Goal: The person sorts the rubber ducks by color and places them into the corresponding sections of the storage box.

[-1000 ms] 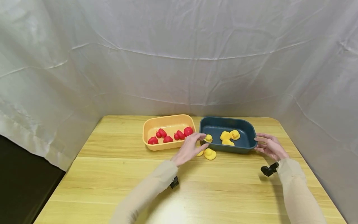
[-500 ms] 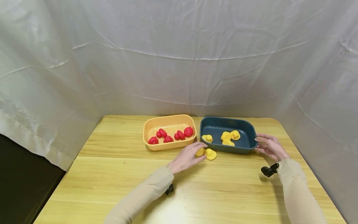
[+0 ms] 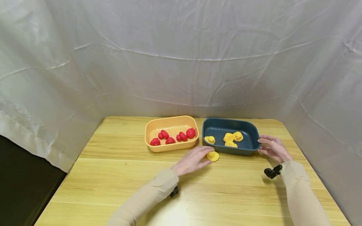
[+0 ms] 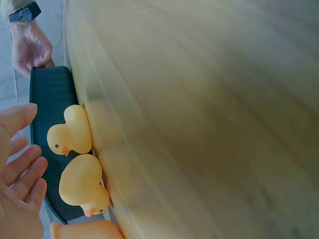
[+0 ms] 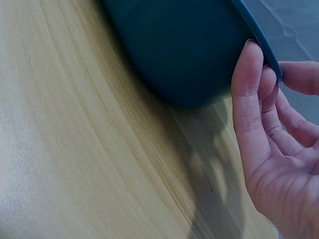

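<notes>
My left hand (image 3: 192, 161) reaches over the table in front of the blue bin (image 3: 234, 150), its fingers extended beside a yellow rubber duck (image 3: 213, 156). In the left wrist view that duck (image 4: 75, 132) and a second rubber duck (image 4: 82, 181) lie side by side against the bin's front wall; the second is hidden behind my hand in the head view. Several more rubber ducks (image 3: 228, 137) are inside the bin. My right hand (image 3: 272, 148) holds the bin's right end, its thumb and fingers pinching the rim in the right wrist view.
A yellow-orange bin (image 3: 151, 147) with several small red toys (image 3: 170, 140) stands left of the blue bin. Both are near the back of the wooden table (image 3: 113, 175), before a pale hanging curtain (image 3: 181, 62).
My left hand has drawn back from the blue bin's left corner, leaving a duck inside, then shifted down and right over the ducks on the table. My right hand stays put.
</notes>
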A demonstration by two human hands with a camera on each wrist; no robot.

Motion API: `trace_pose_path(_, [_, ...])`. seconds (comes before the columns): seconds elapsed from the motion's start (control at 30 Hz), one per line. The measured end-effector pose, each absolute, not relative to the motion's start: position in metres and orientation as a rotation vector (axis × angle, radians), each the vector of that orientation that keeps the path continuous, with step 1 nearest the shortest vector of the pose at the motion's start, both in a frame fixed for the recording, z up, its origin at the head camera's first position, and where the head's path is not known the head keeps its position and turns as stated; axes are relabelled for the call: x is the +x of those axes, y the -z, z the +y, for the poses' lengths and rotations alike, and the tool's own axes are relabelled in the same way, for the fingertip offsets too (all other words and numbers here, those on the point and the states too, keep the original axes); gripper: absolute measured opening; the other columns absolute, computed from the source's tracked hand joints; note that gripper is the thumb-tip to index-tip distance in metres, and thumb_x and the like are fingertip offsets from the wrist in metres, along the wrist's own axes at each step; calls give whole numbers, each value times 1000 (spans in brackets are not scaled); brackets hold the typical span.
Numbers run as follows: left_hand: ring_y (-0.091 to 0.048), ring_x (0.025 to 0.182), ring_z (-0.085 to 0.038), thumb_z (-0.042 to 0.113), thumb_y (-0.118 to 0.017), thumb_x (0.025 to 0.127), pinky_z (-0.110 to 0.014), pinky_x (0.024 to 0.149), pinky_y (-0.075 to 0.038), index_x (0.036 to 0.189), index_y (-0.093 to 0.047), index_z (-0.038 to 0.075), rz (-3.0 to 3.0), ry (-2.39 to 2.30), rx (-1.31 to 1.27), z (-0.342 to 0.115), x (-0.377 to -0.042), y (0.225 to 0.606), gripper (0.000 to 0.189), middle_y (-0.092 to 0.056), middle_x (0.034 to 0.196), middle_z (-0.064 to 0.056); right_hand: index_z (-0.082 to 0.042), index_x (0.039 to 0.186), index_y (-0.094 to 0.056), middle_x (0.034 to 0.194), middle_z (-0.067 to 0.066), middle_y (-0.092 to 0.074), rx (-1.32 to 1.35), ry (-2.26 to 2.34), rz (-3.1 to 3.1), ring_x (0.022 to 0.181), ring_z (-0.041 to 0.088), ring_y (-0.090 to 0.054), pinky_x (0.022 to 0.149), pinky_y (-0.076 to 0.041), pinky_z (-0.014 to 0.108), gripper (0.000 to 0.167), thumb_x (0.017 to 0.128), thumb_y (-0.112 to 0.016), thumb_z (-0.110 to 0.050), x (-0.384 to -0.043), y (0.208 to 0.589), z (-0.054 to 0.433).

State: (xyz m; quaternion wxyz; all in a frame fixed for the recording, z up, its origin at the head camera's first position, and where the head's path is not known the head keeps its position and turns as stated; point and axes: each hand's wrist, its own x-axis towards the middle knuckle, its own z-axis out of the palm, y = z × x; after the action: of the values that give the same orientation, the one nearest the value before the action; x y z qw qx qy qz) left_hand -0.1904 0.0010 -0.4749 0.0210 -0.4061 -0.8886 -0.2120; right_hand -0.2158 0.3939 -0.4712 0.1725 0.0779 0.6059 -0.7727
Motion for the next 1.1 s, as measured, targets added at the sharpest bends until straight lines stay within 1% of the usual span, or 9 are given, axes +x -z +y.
trace_pose_path(0.5, [-49, 142, -23, 28, -61, 102, -37, 120, -42, 149, -48, 9, -2778, 588, -1296, 10, -188, 477, 52, -47, 156, -7, -23, 110, -62, 99, -5, -69, 227, 2188, 1726, 80, 14, -67, 74, -63, 27, 18, 104, -53, -9, -215, 471, 394])
trace_pose_path(0.63, [-47, 143, -23, 27, -60, 102, -40, 120, -42, 149, -48, 11, -2794, 579, -1292, 12, -187, 478, 51, -45, 158, -6, -23, 109, -63, 98, -5, -69, 230, 2192, 1720, 80, 14, -66, 74, -63, 27, 18, 104, -53, -9, -215, 470, 394])
trace_pose_path(0.83, [-46, 144, -22, 23, -60, 102, -39, 120, -42, 147, -50, 11, -2797, 561, -1286, 12, -187, 476, 48, -47, 156, -6, -23, 109, -63, 99, -5, -69, 226, 2196, 1712, 80, 14, -66, 74, -63, 28, 18, 104, -53, -9, -215, 470, 393])
trace_pose_path(1.1, [-48, 141, -23, 13, -61, 101, -37, 121, -40, 144, -54, 9, -2765, 543, -1304, 9, -189, 479, 44, -51, 153, -7, -24, 107, -64, 98, -5, -69, 217, 2189, 1729, 79, 13, -67, 74, -63, 27, 21, 105, -50, -8, -215, 470, 394])
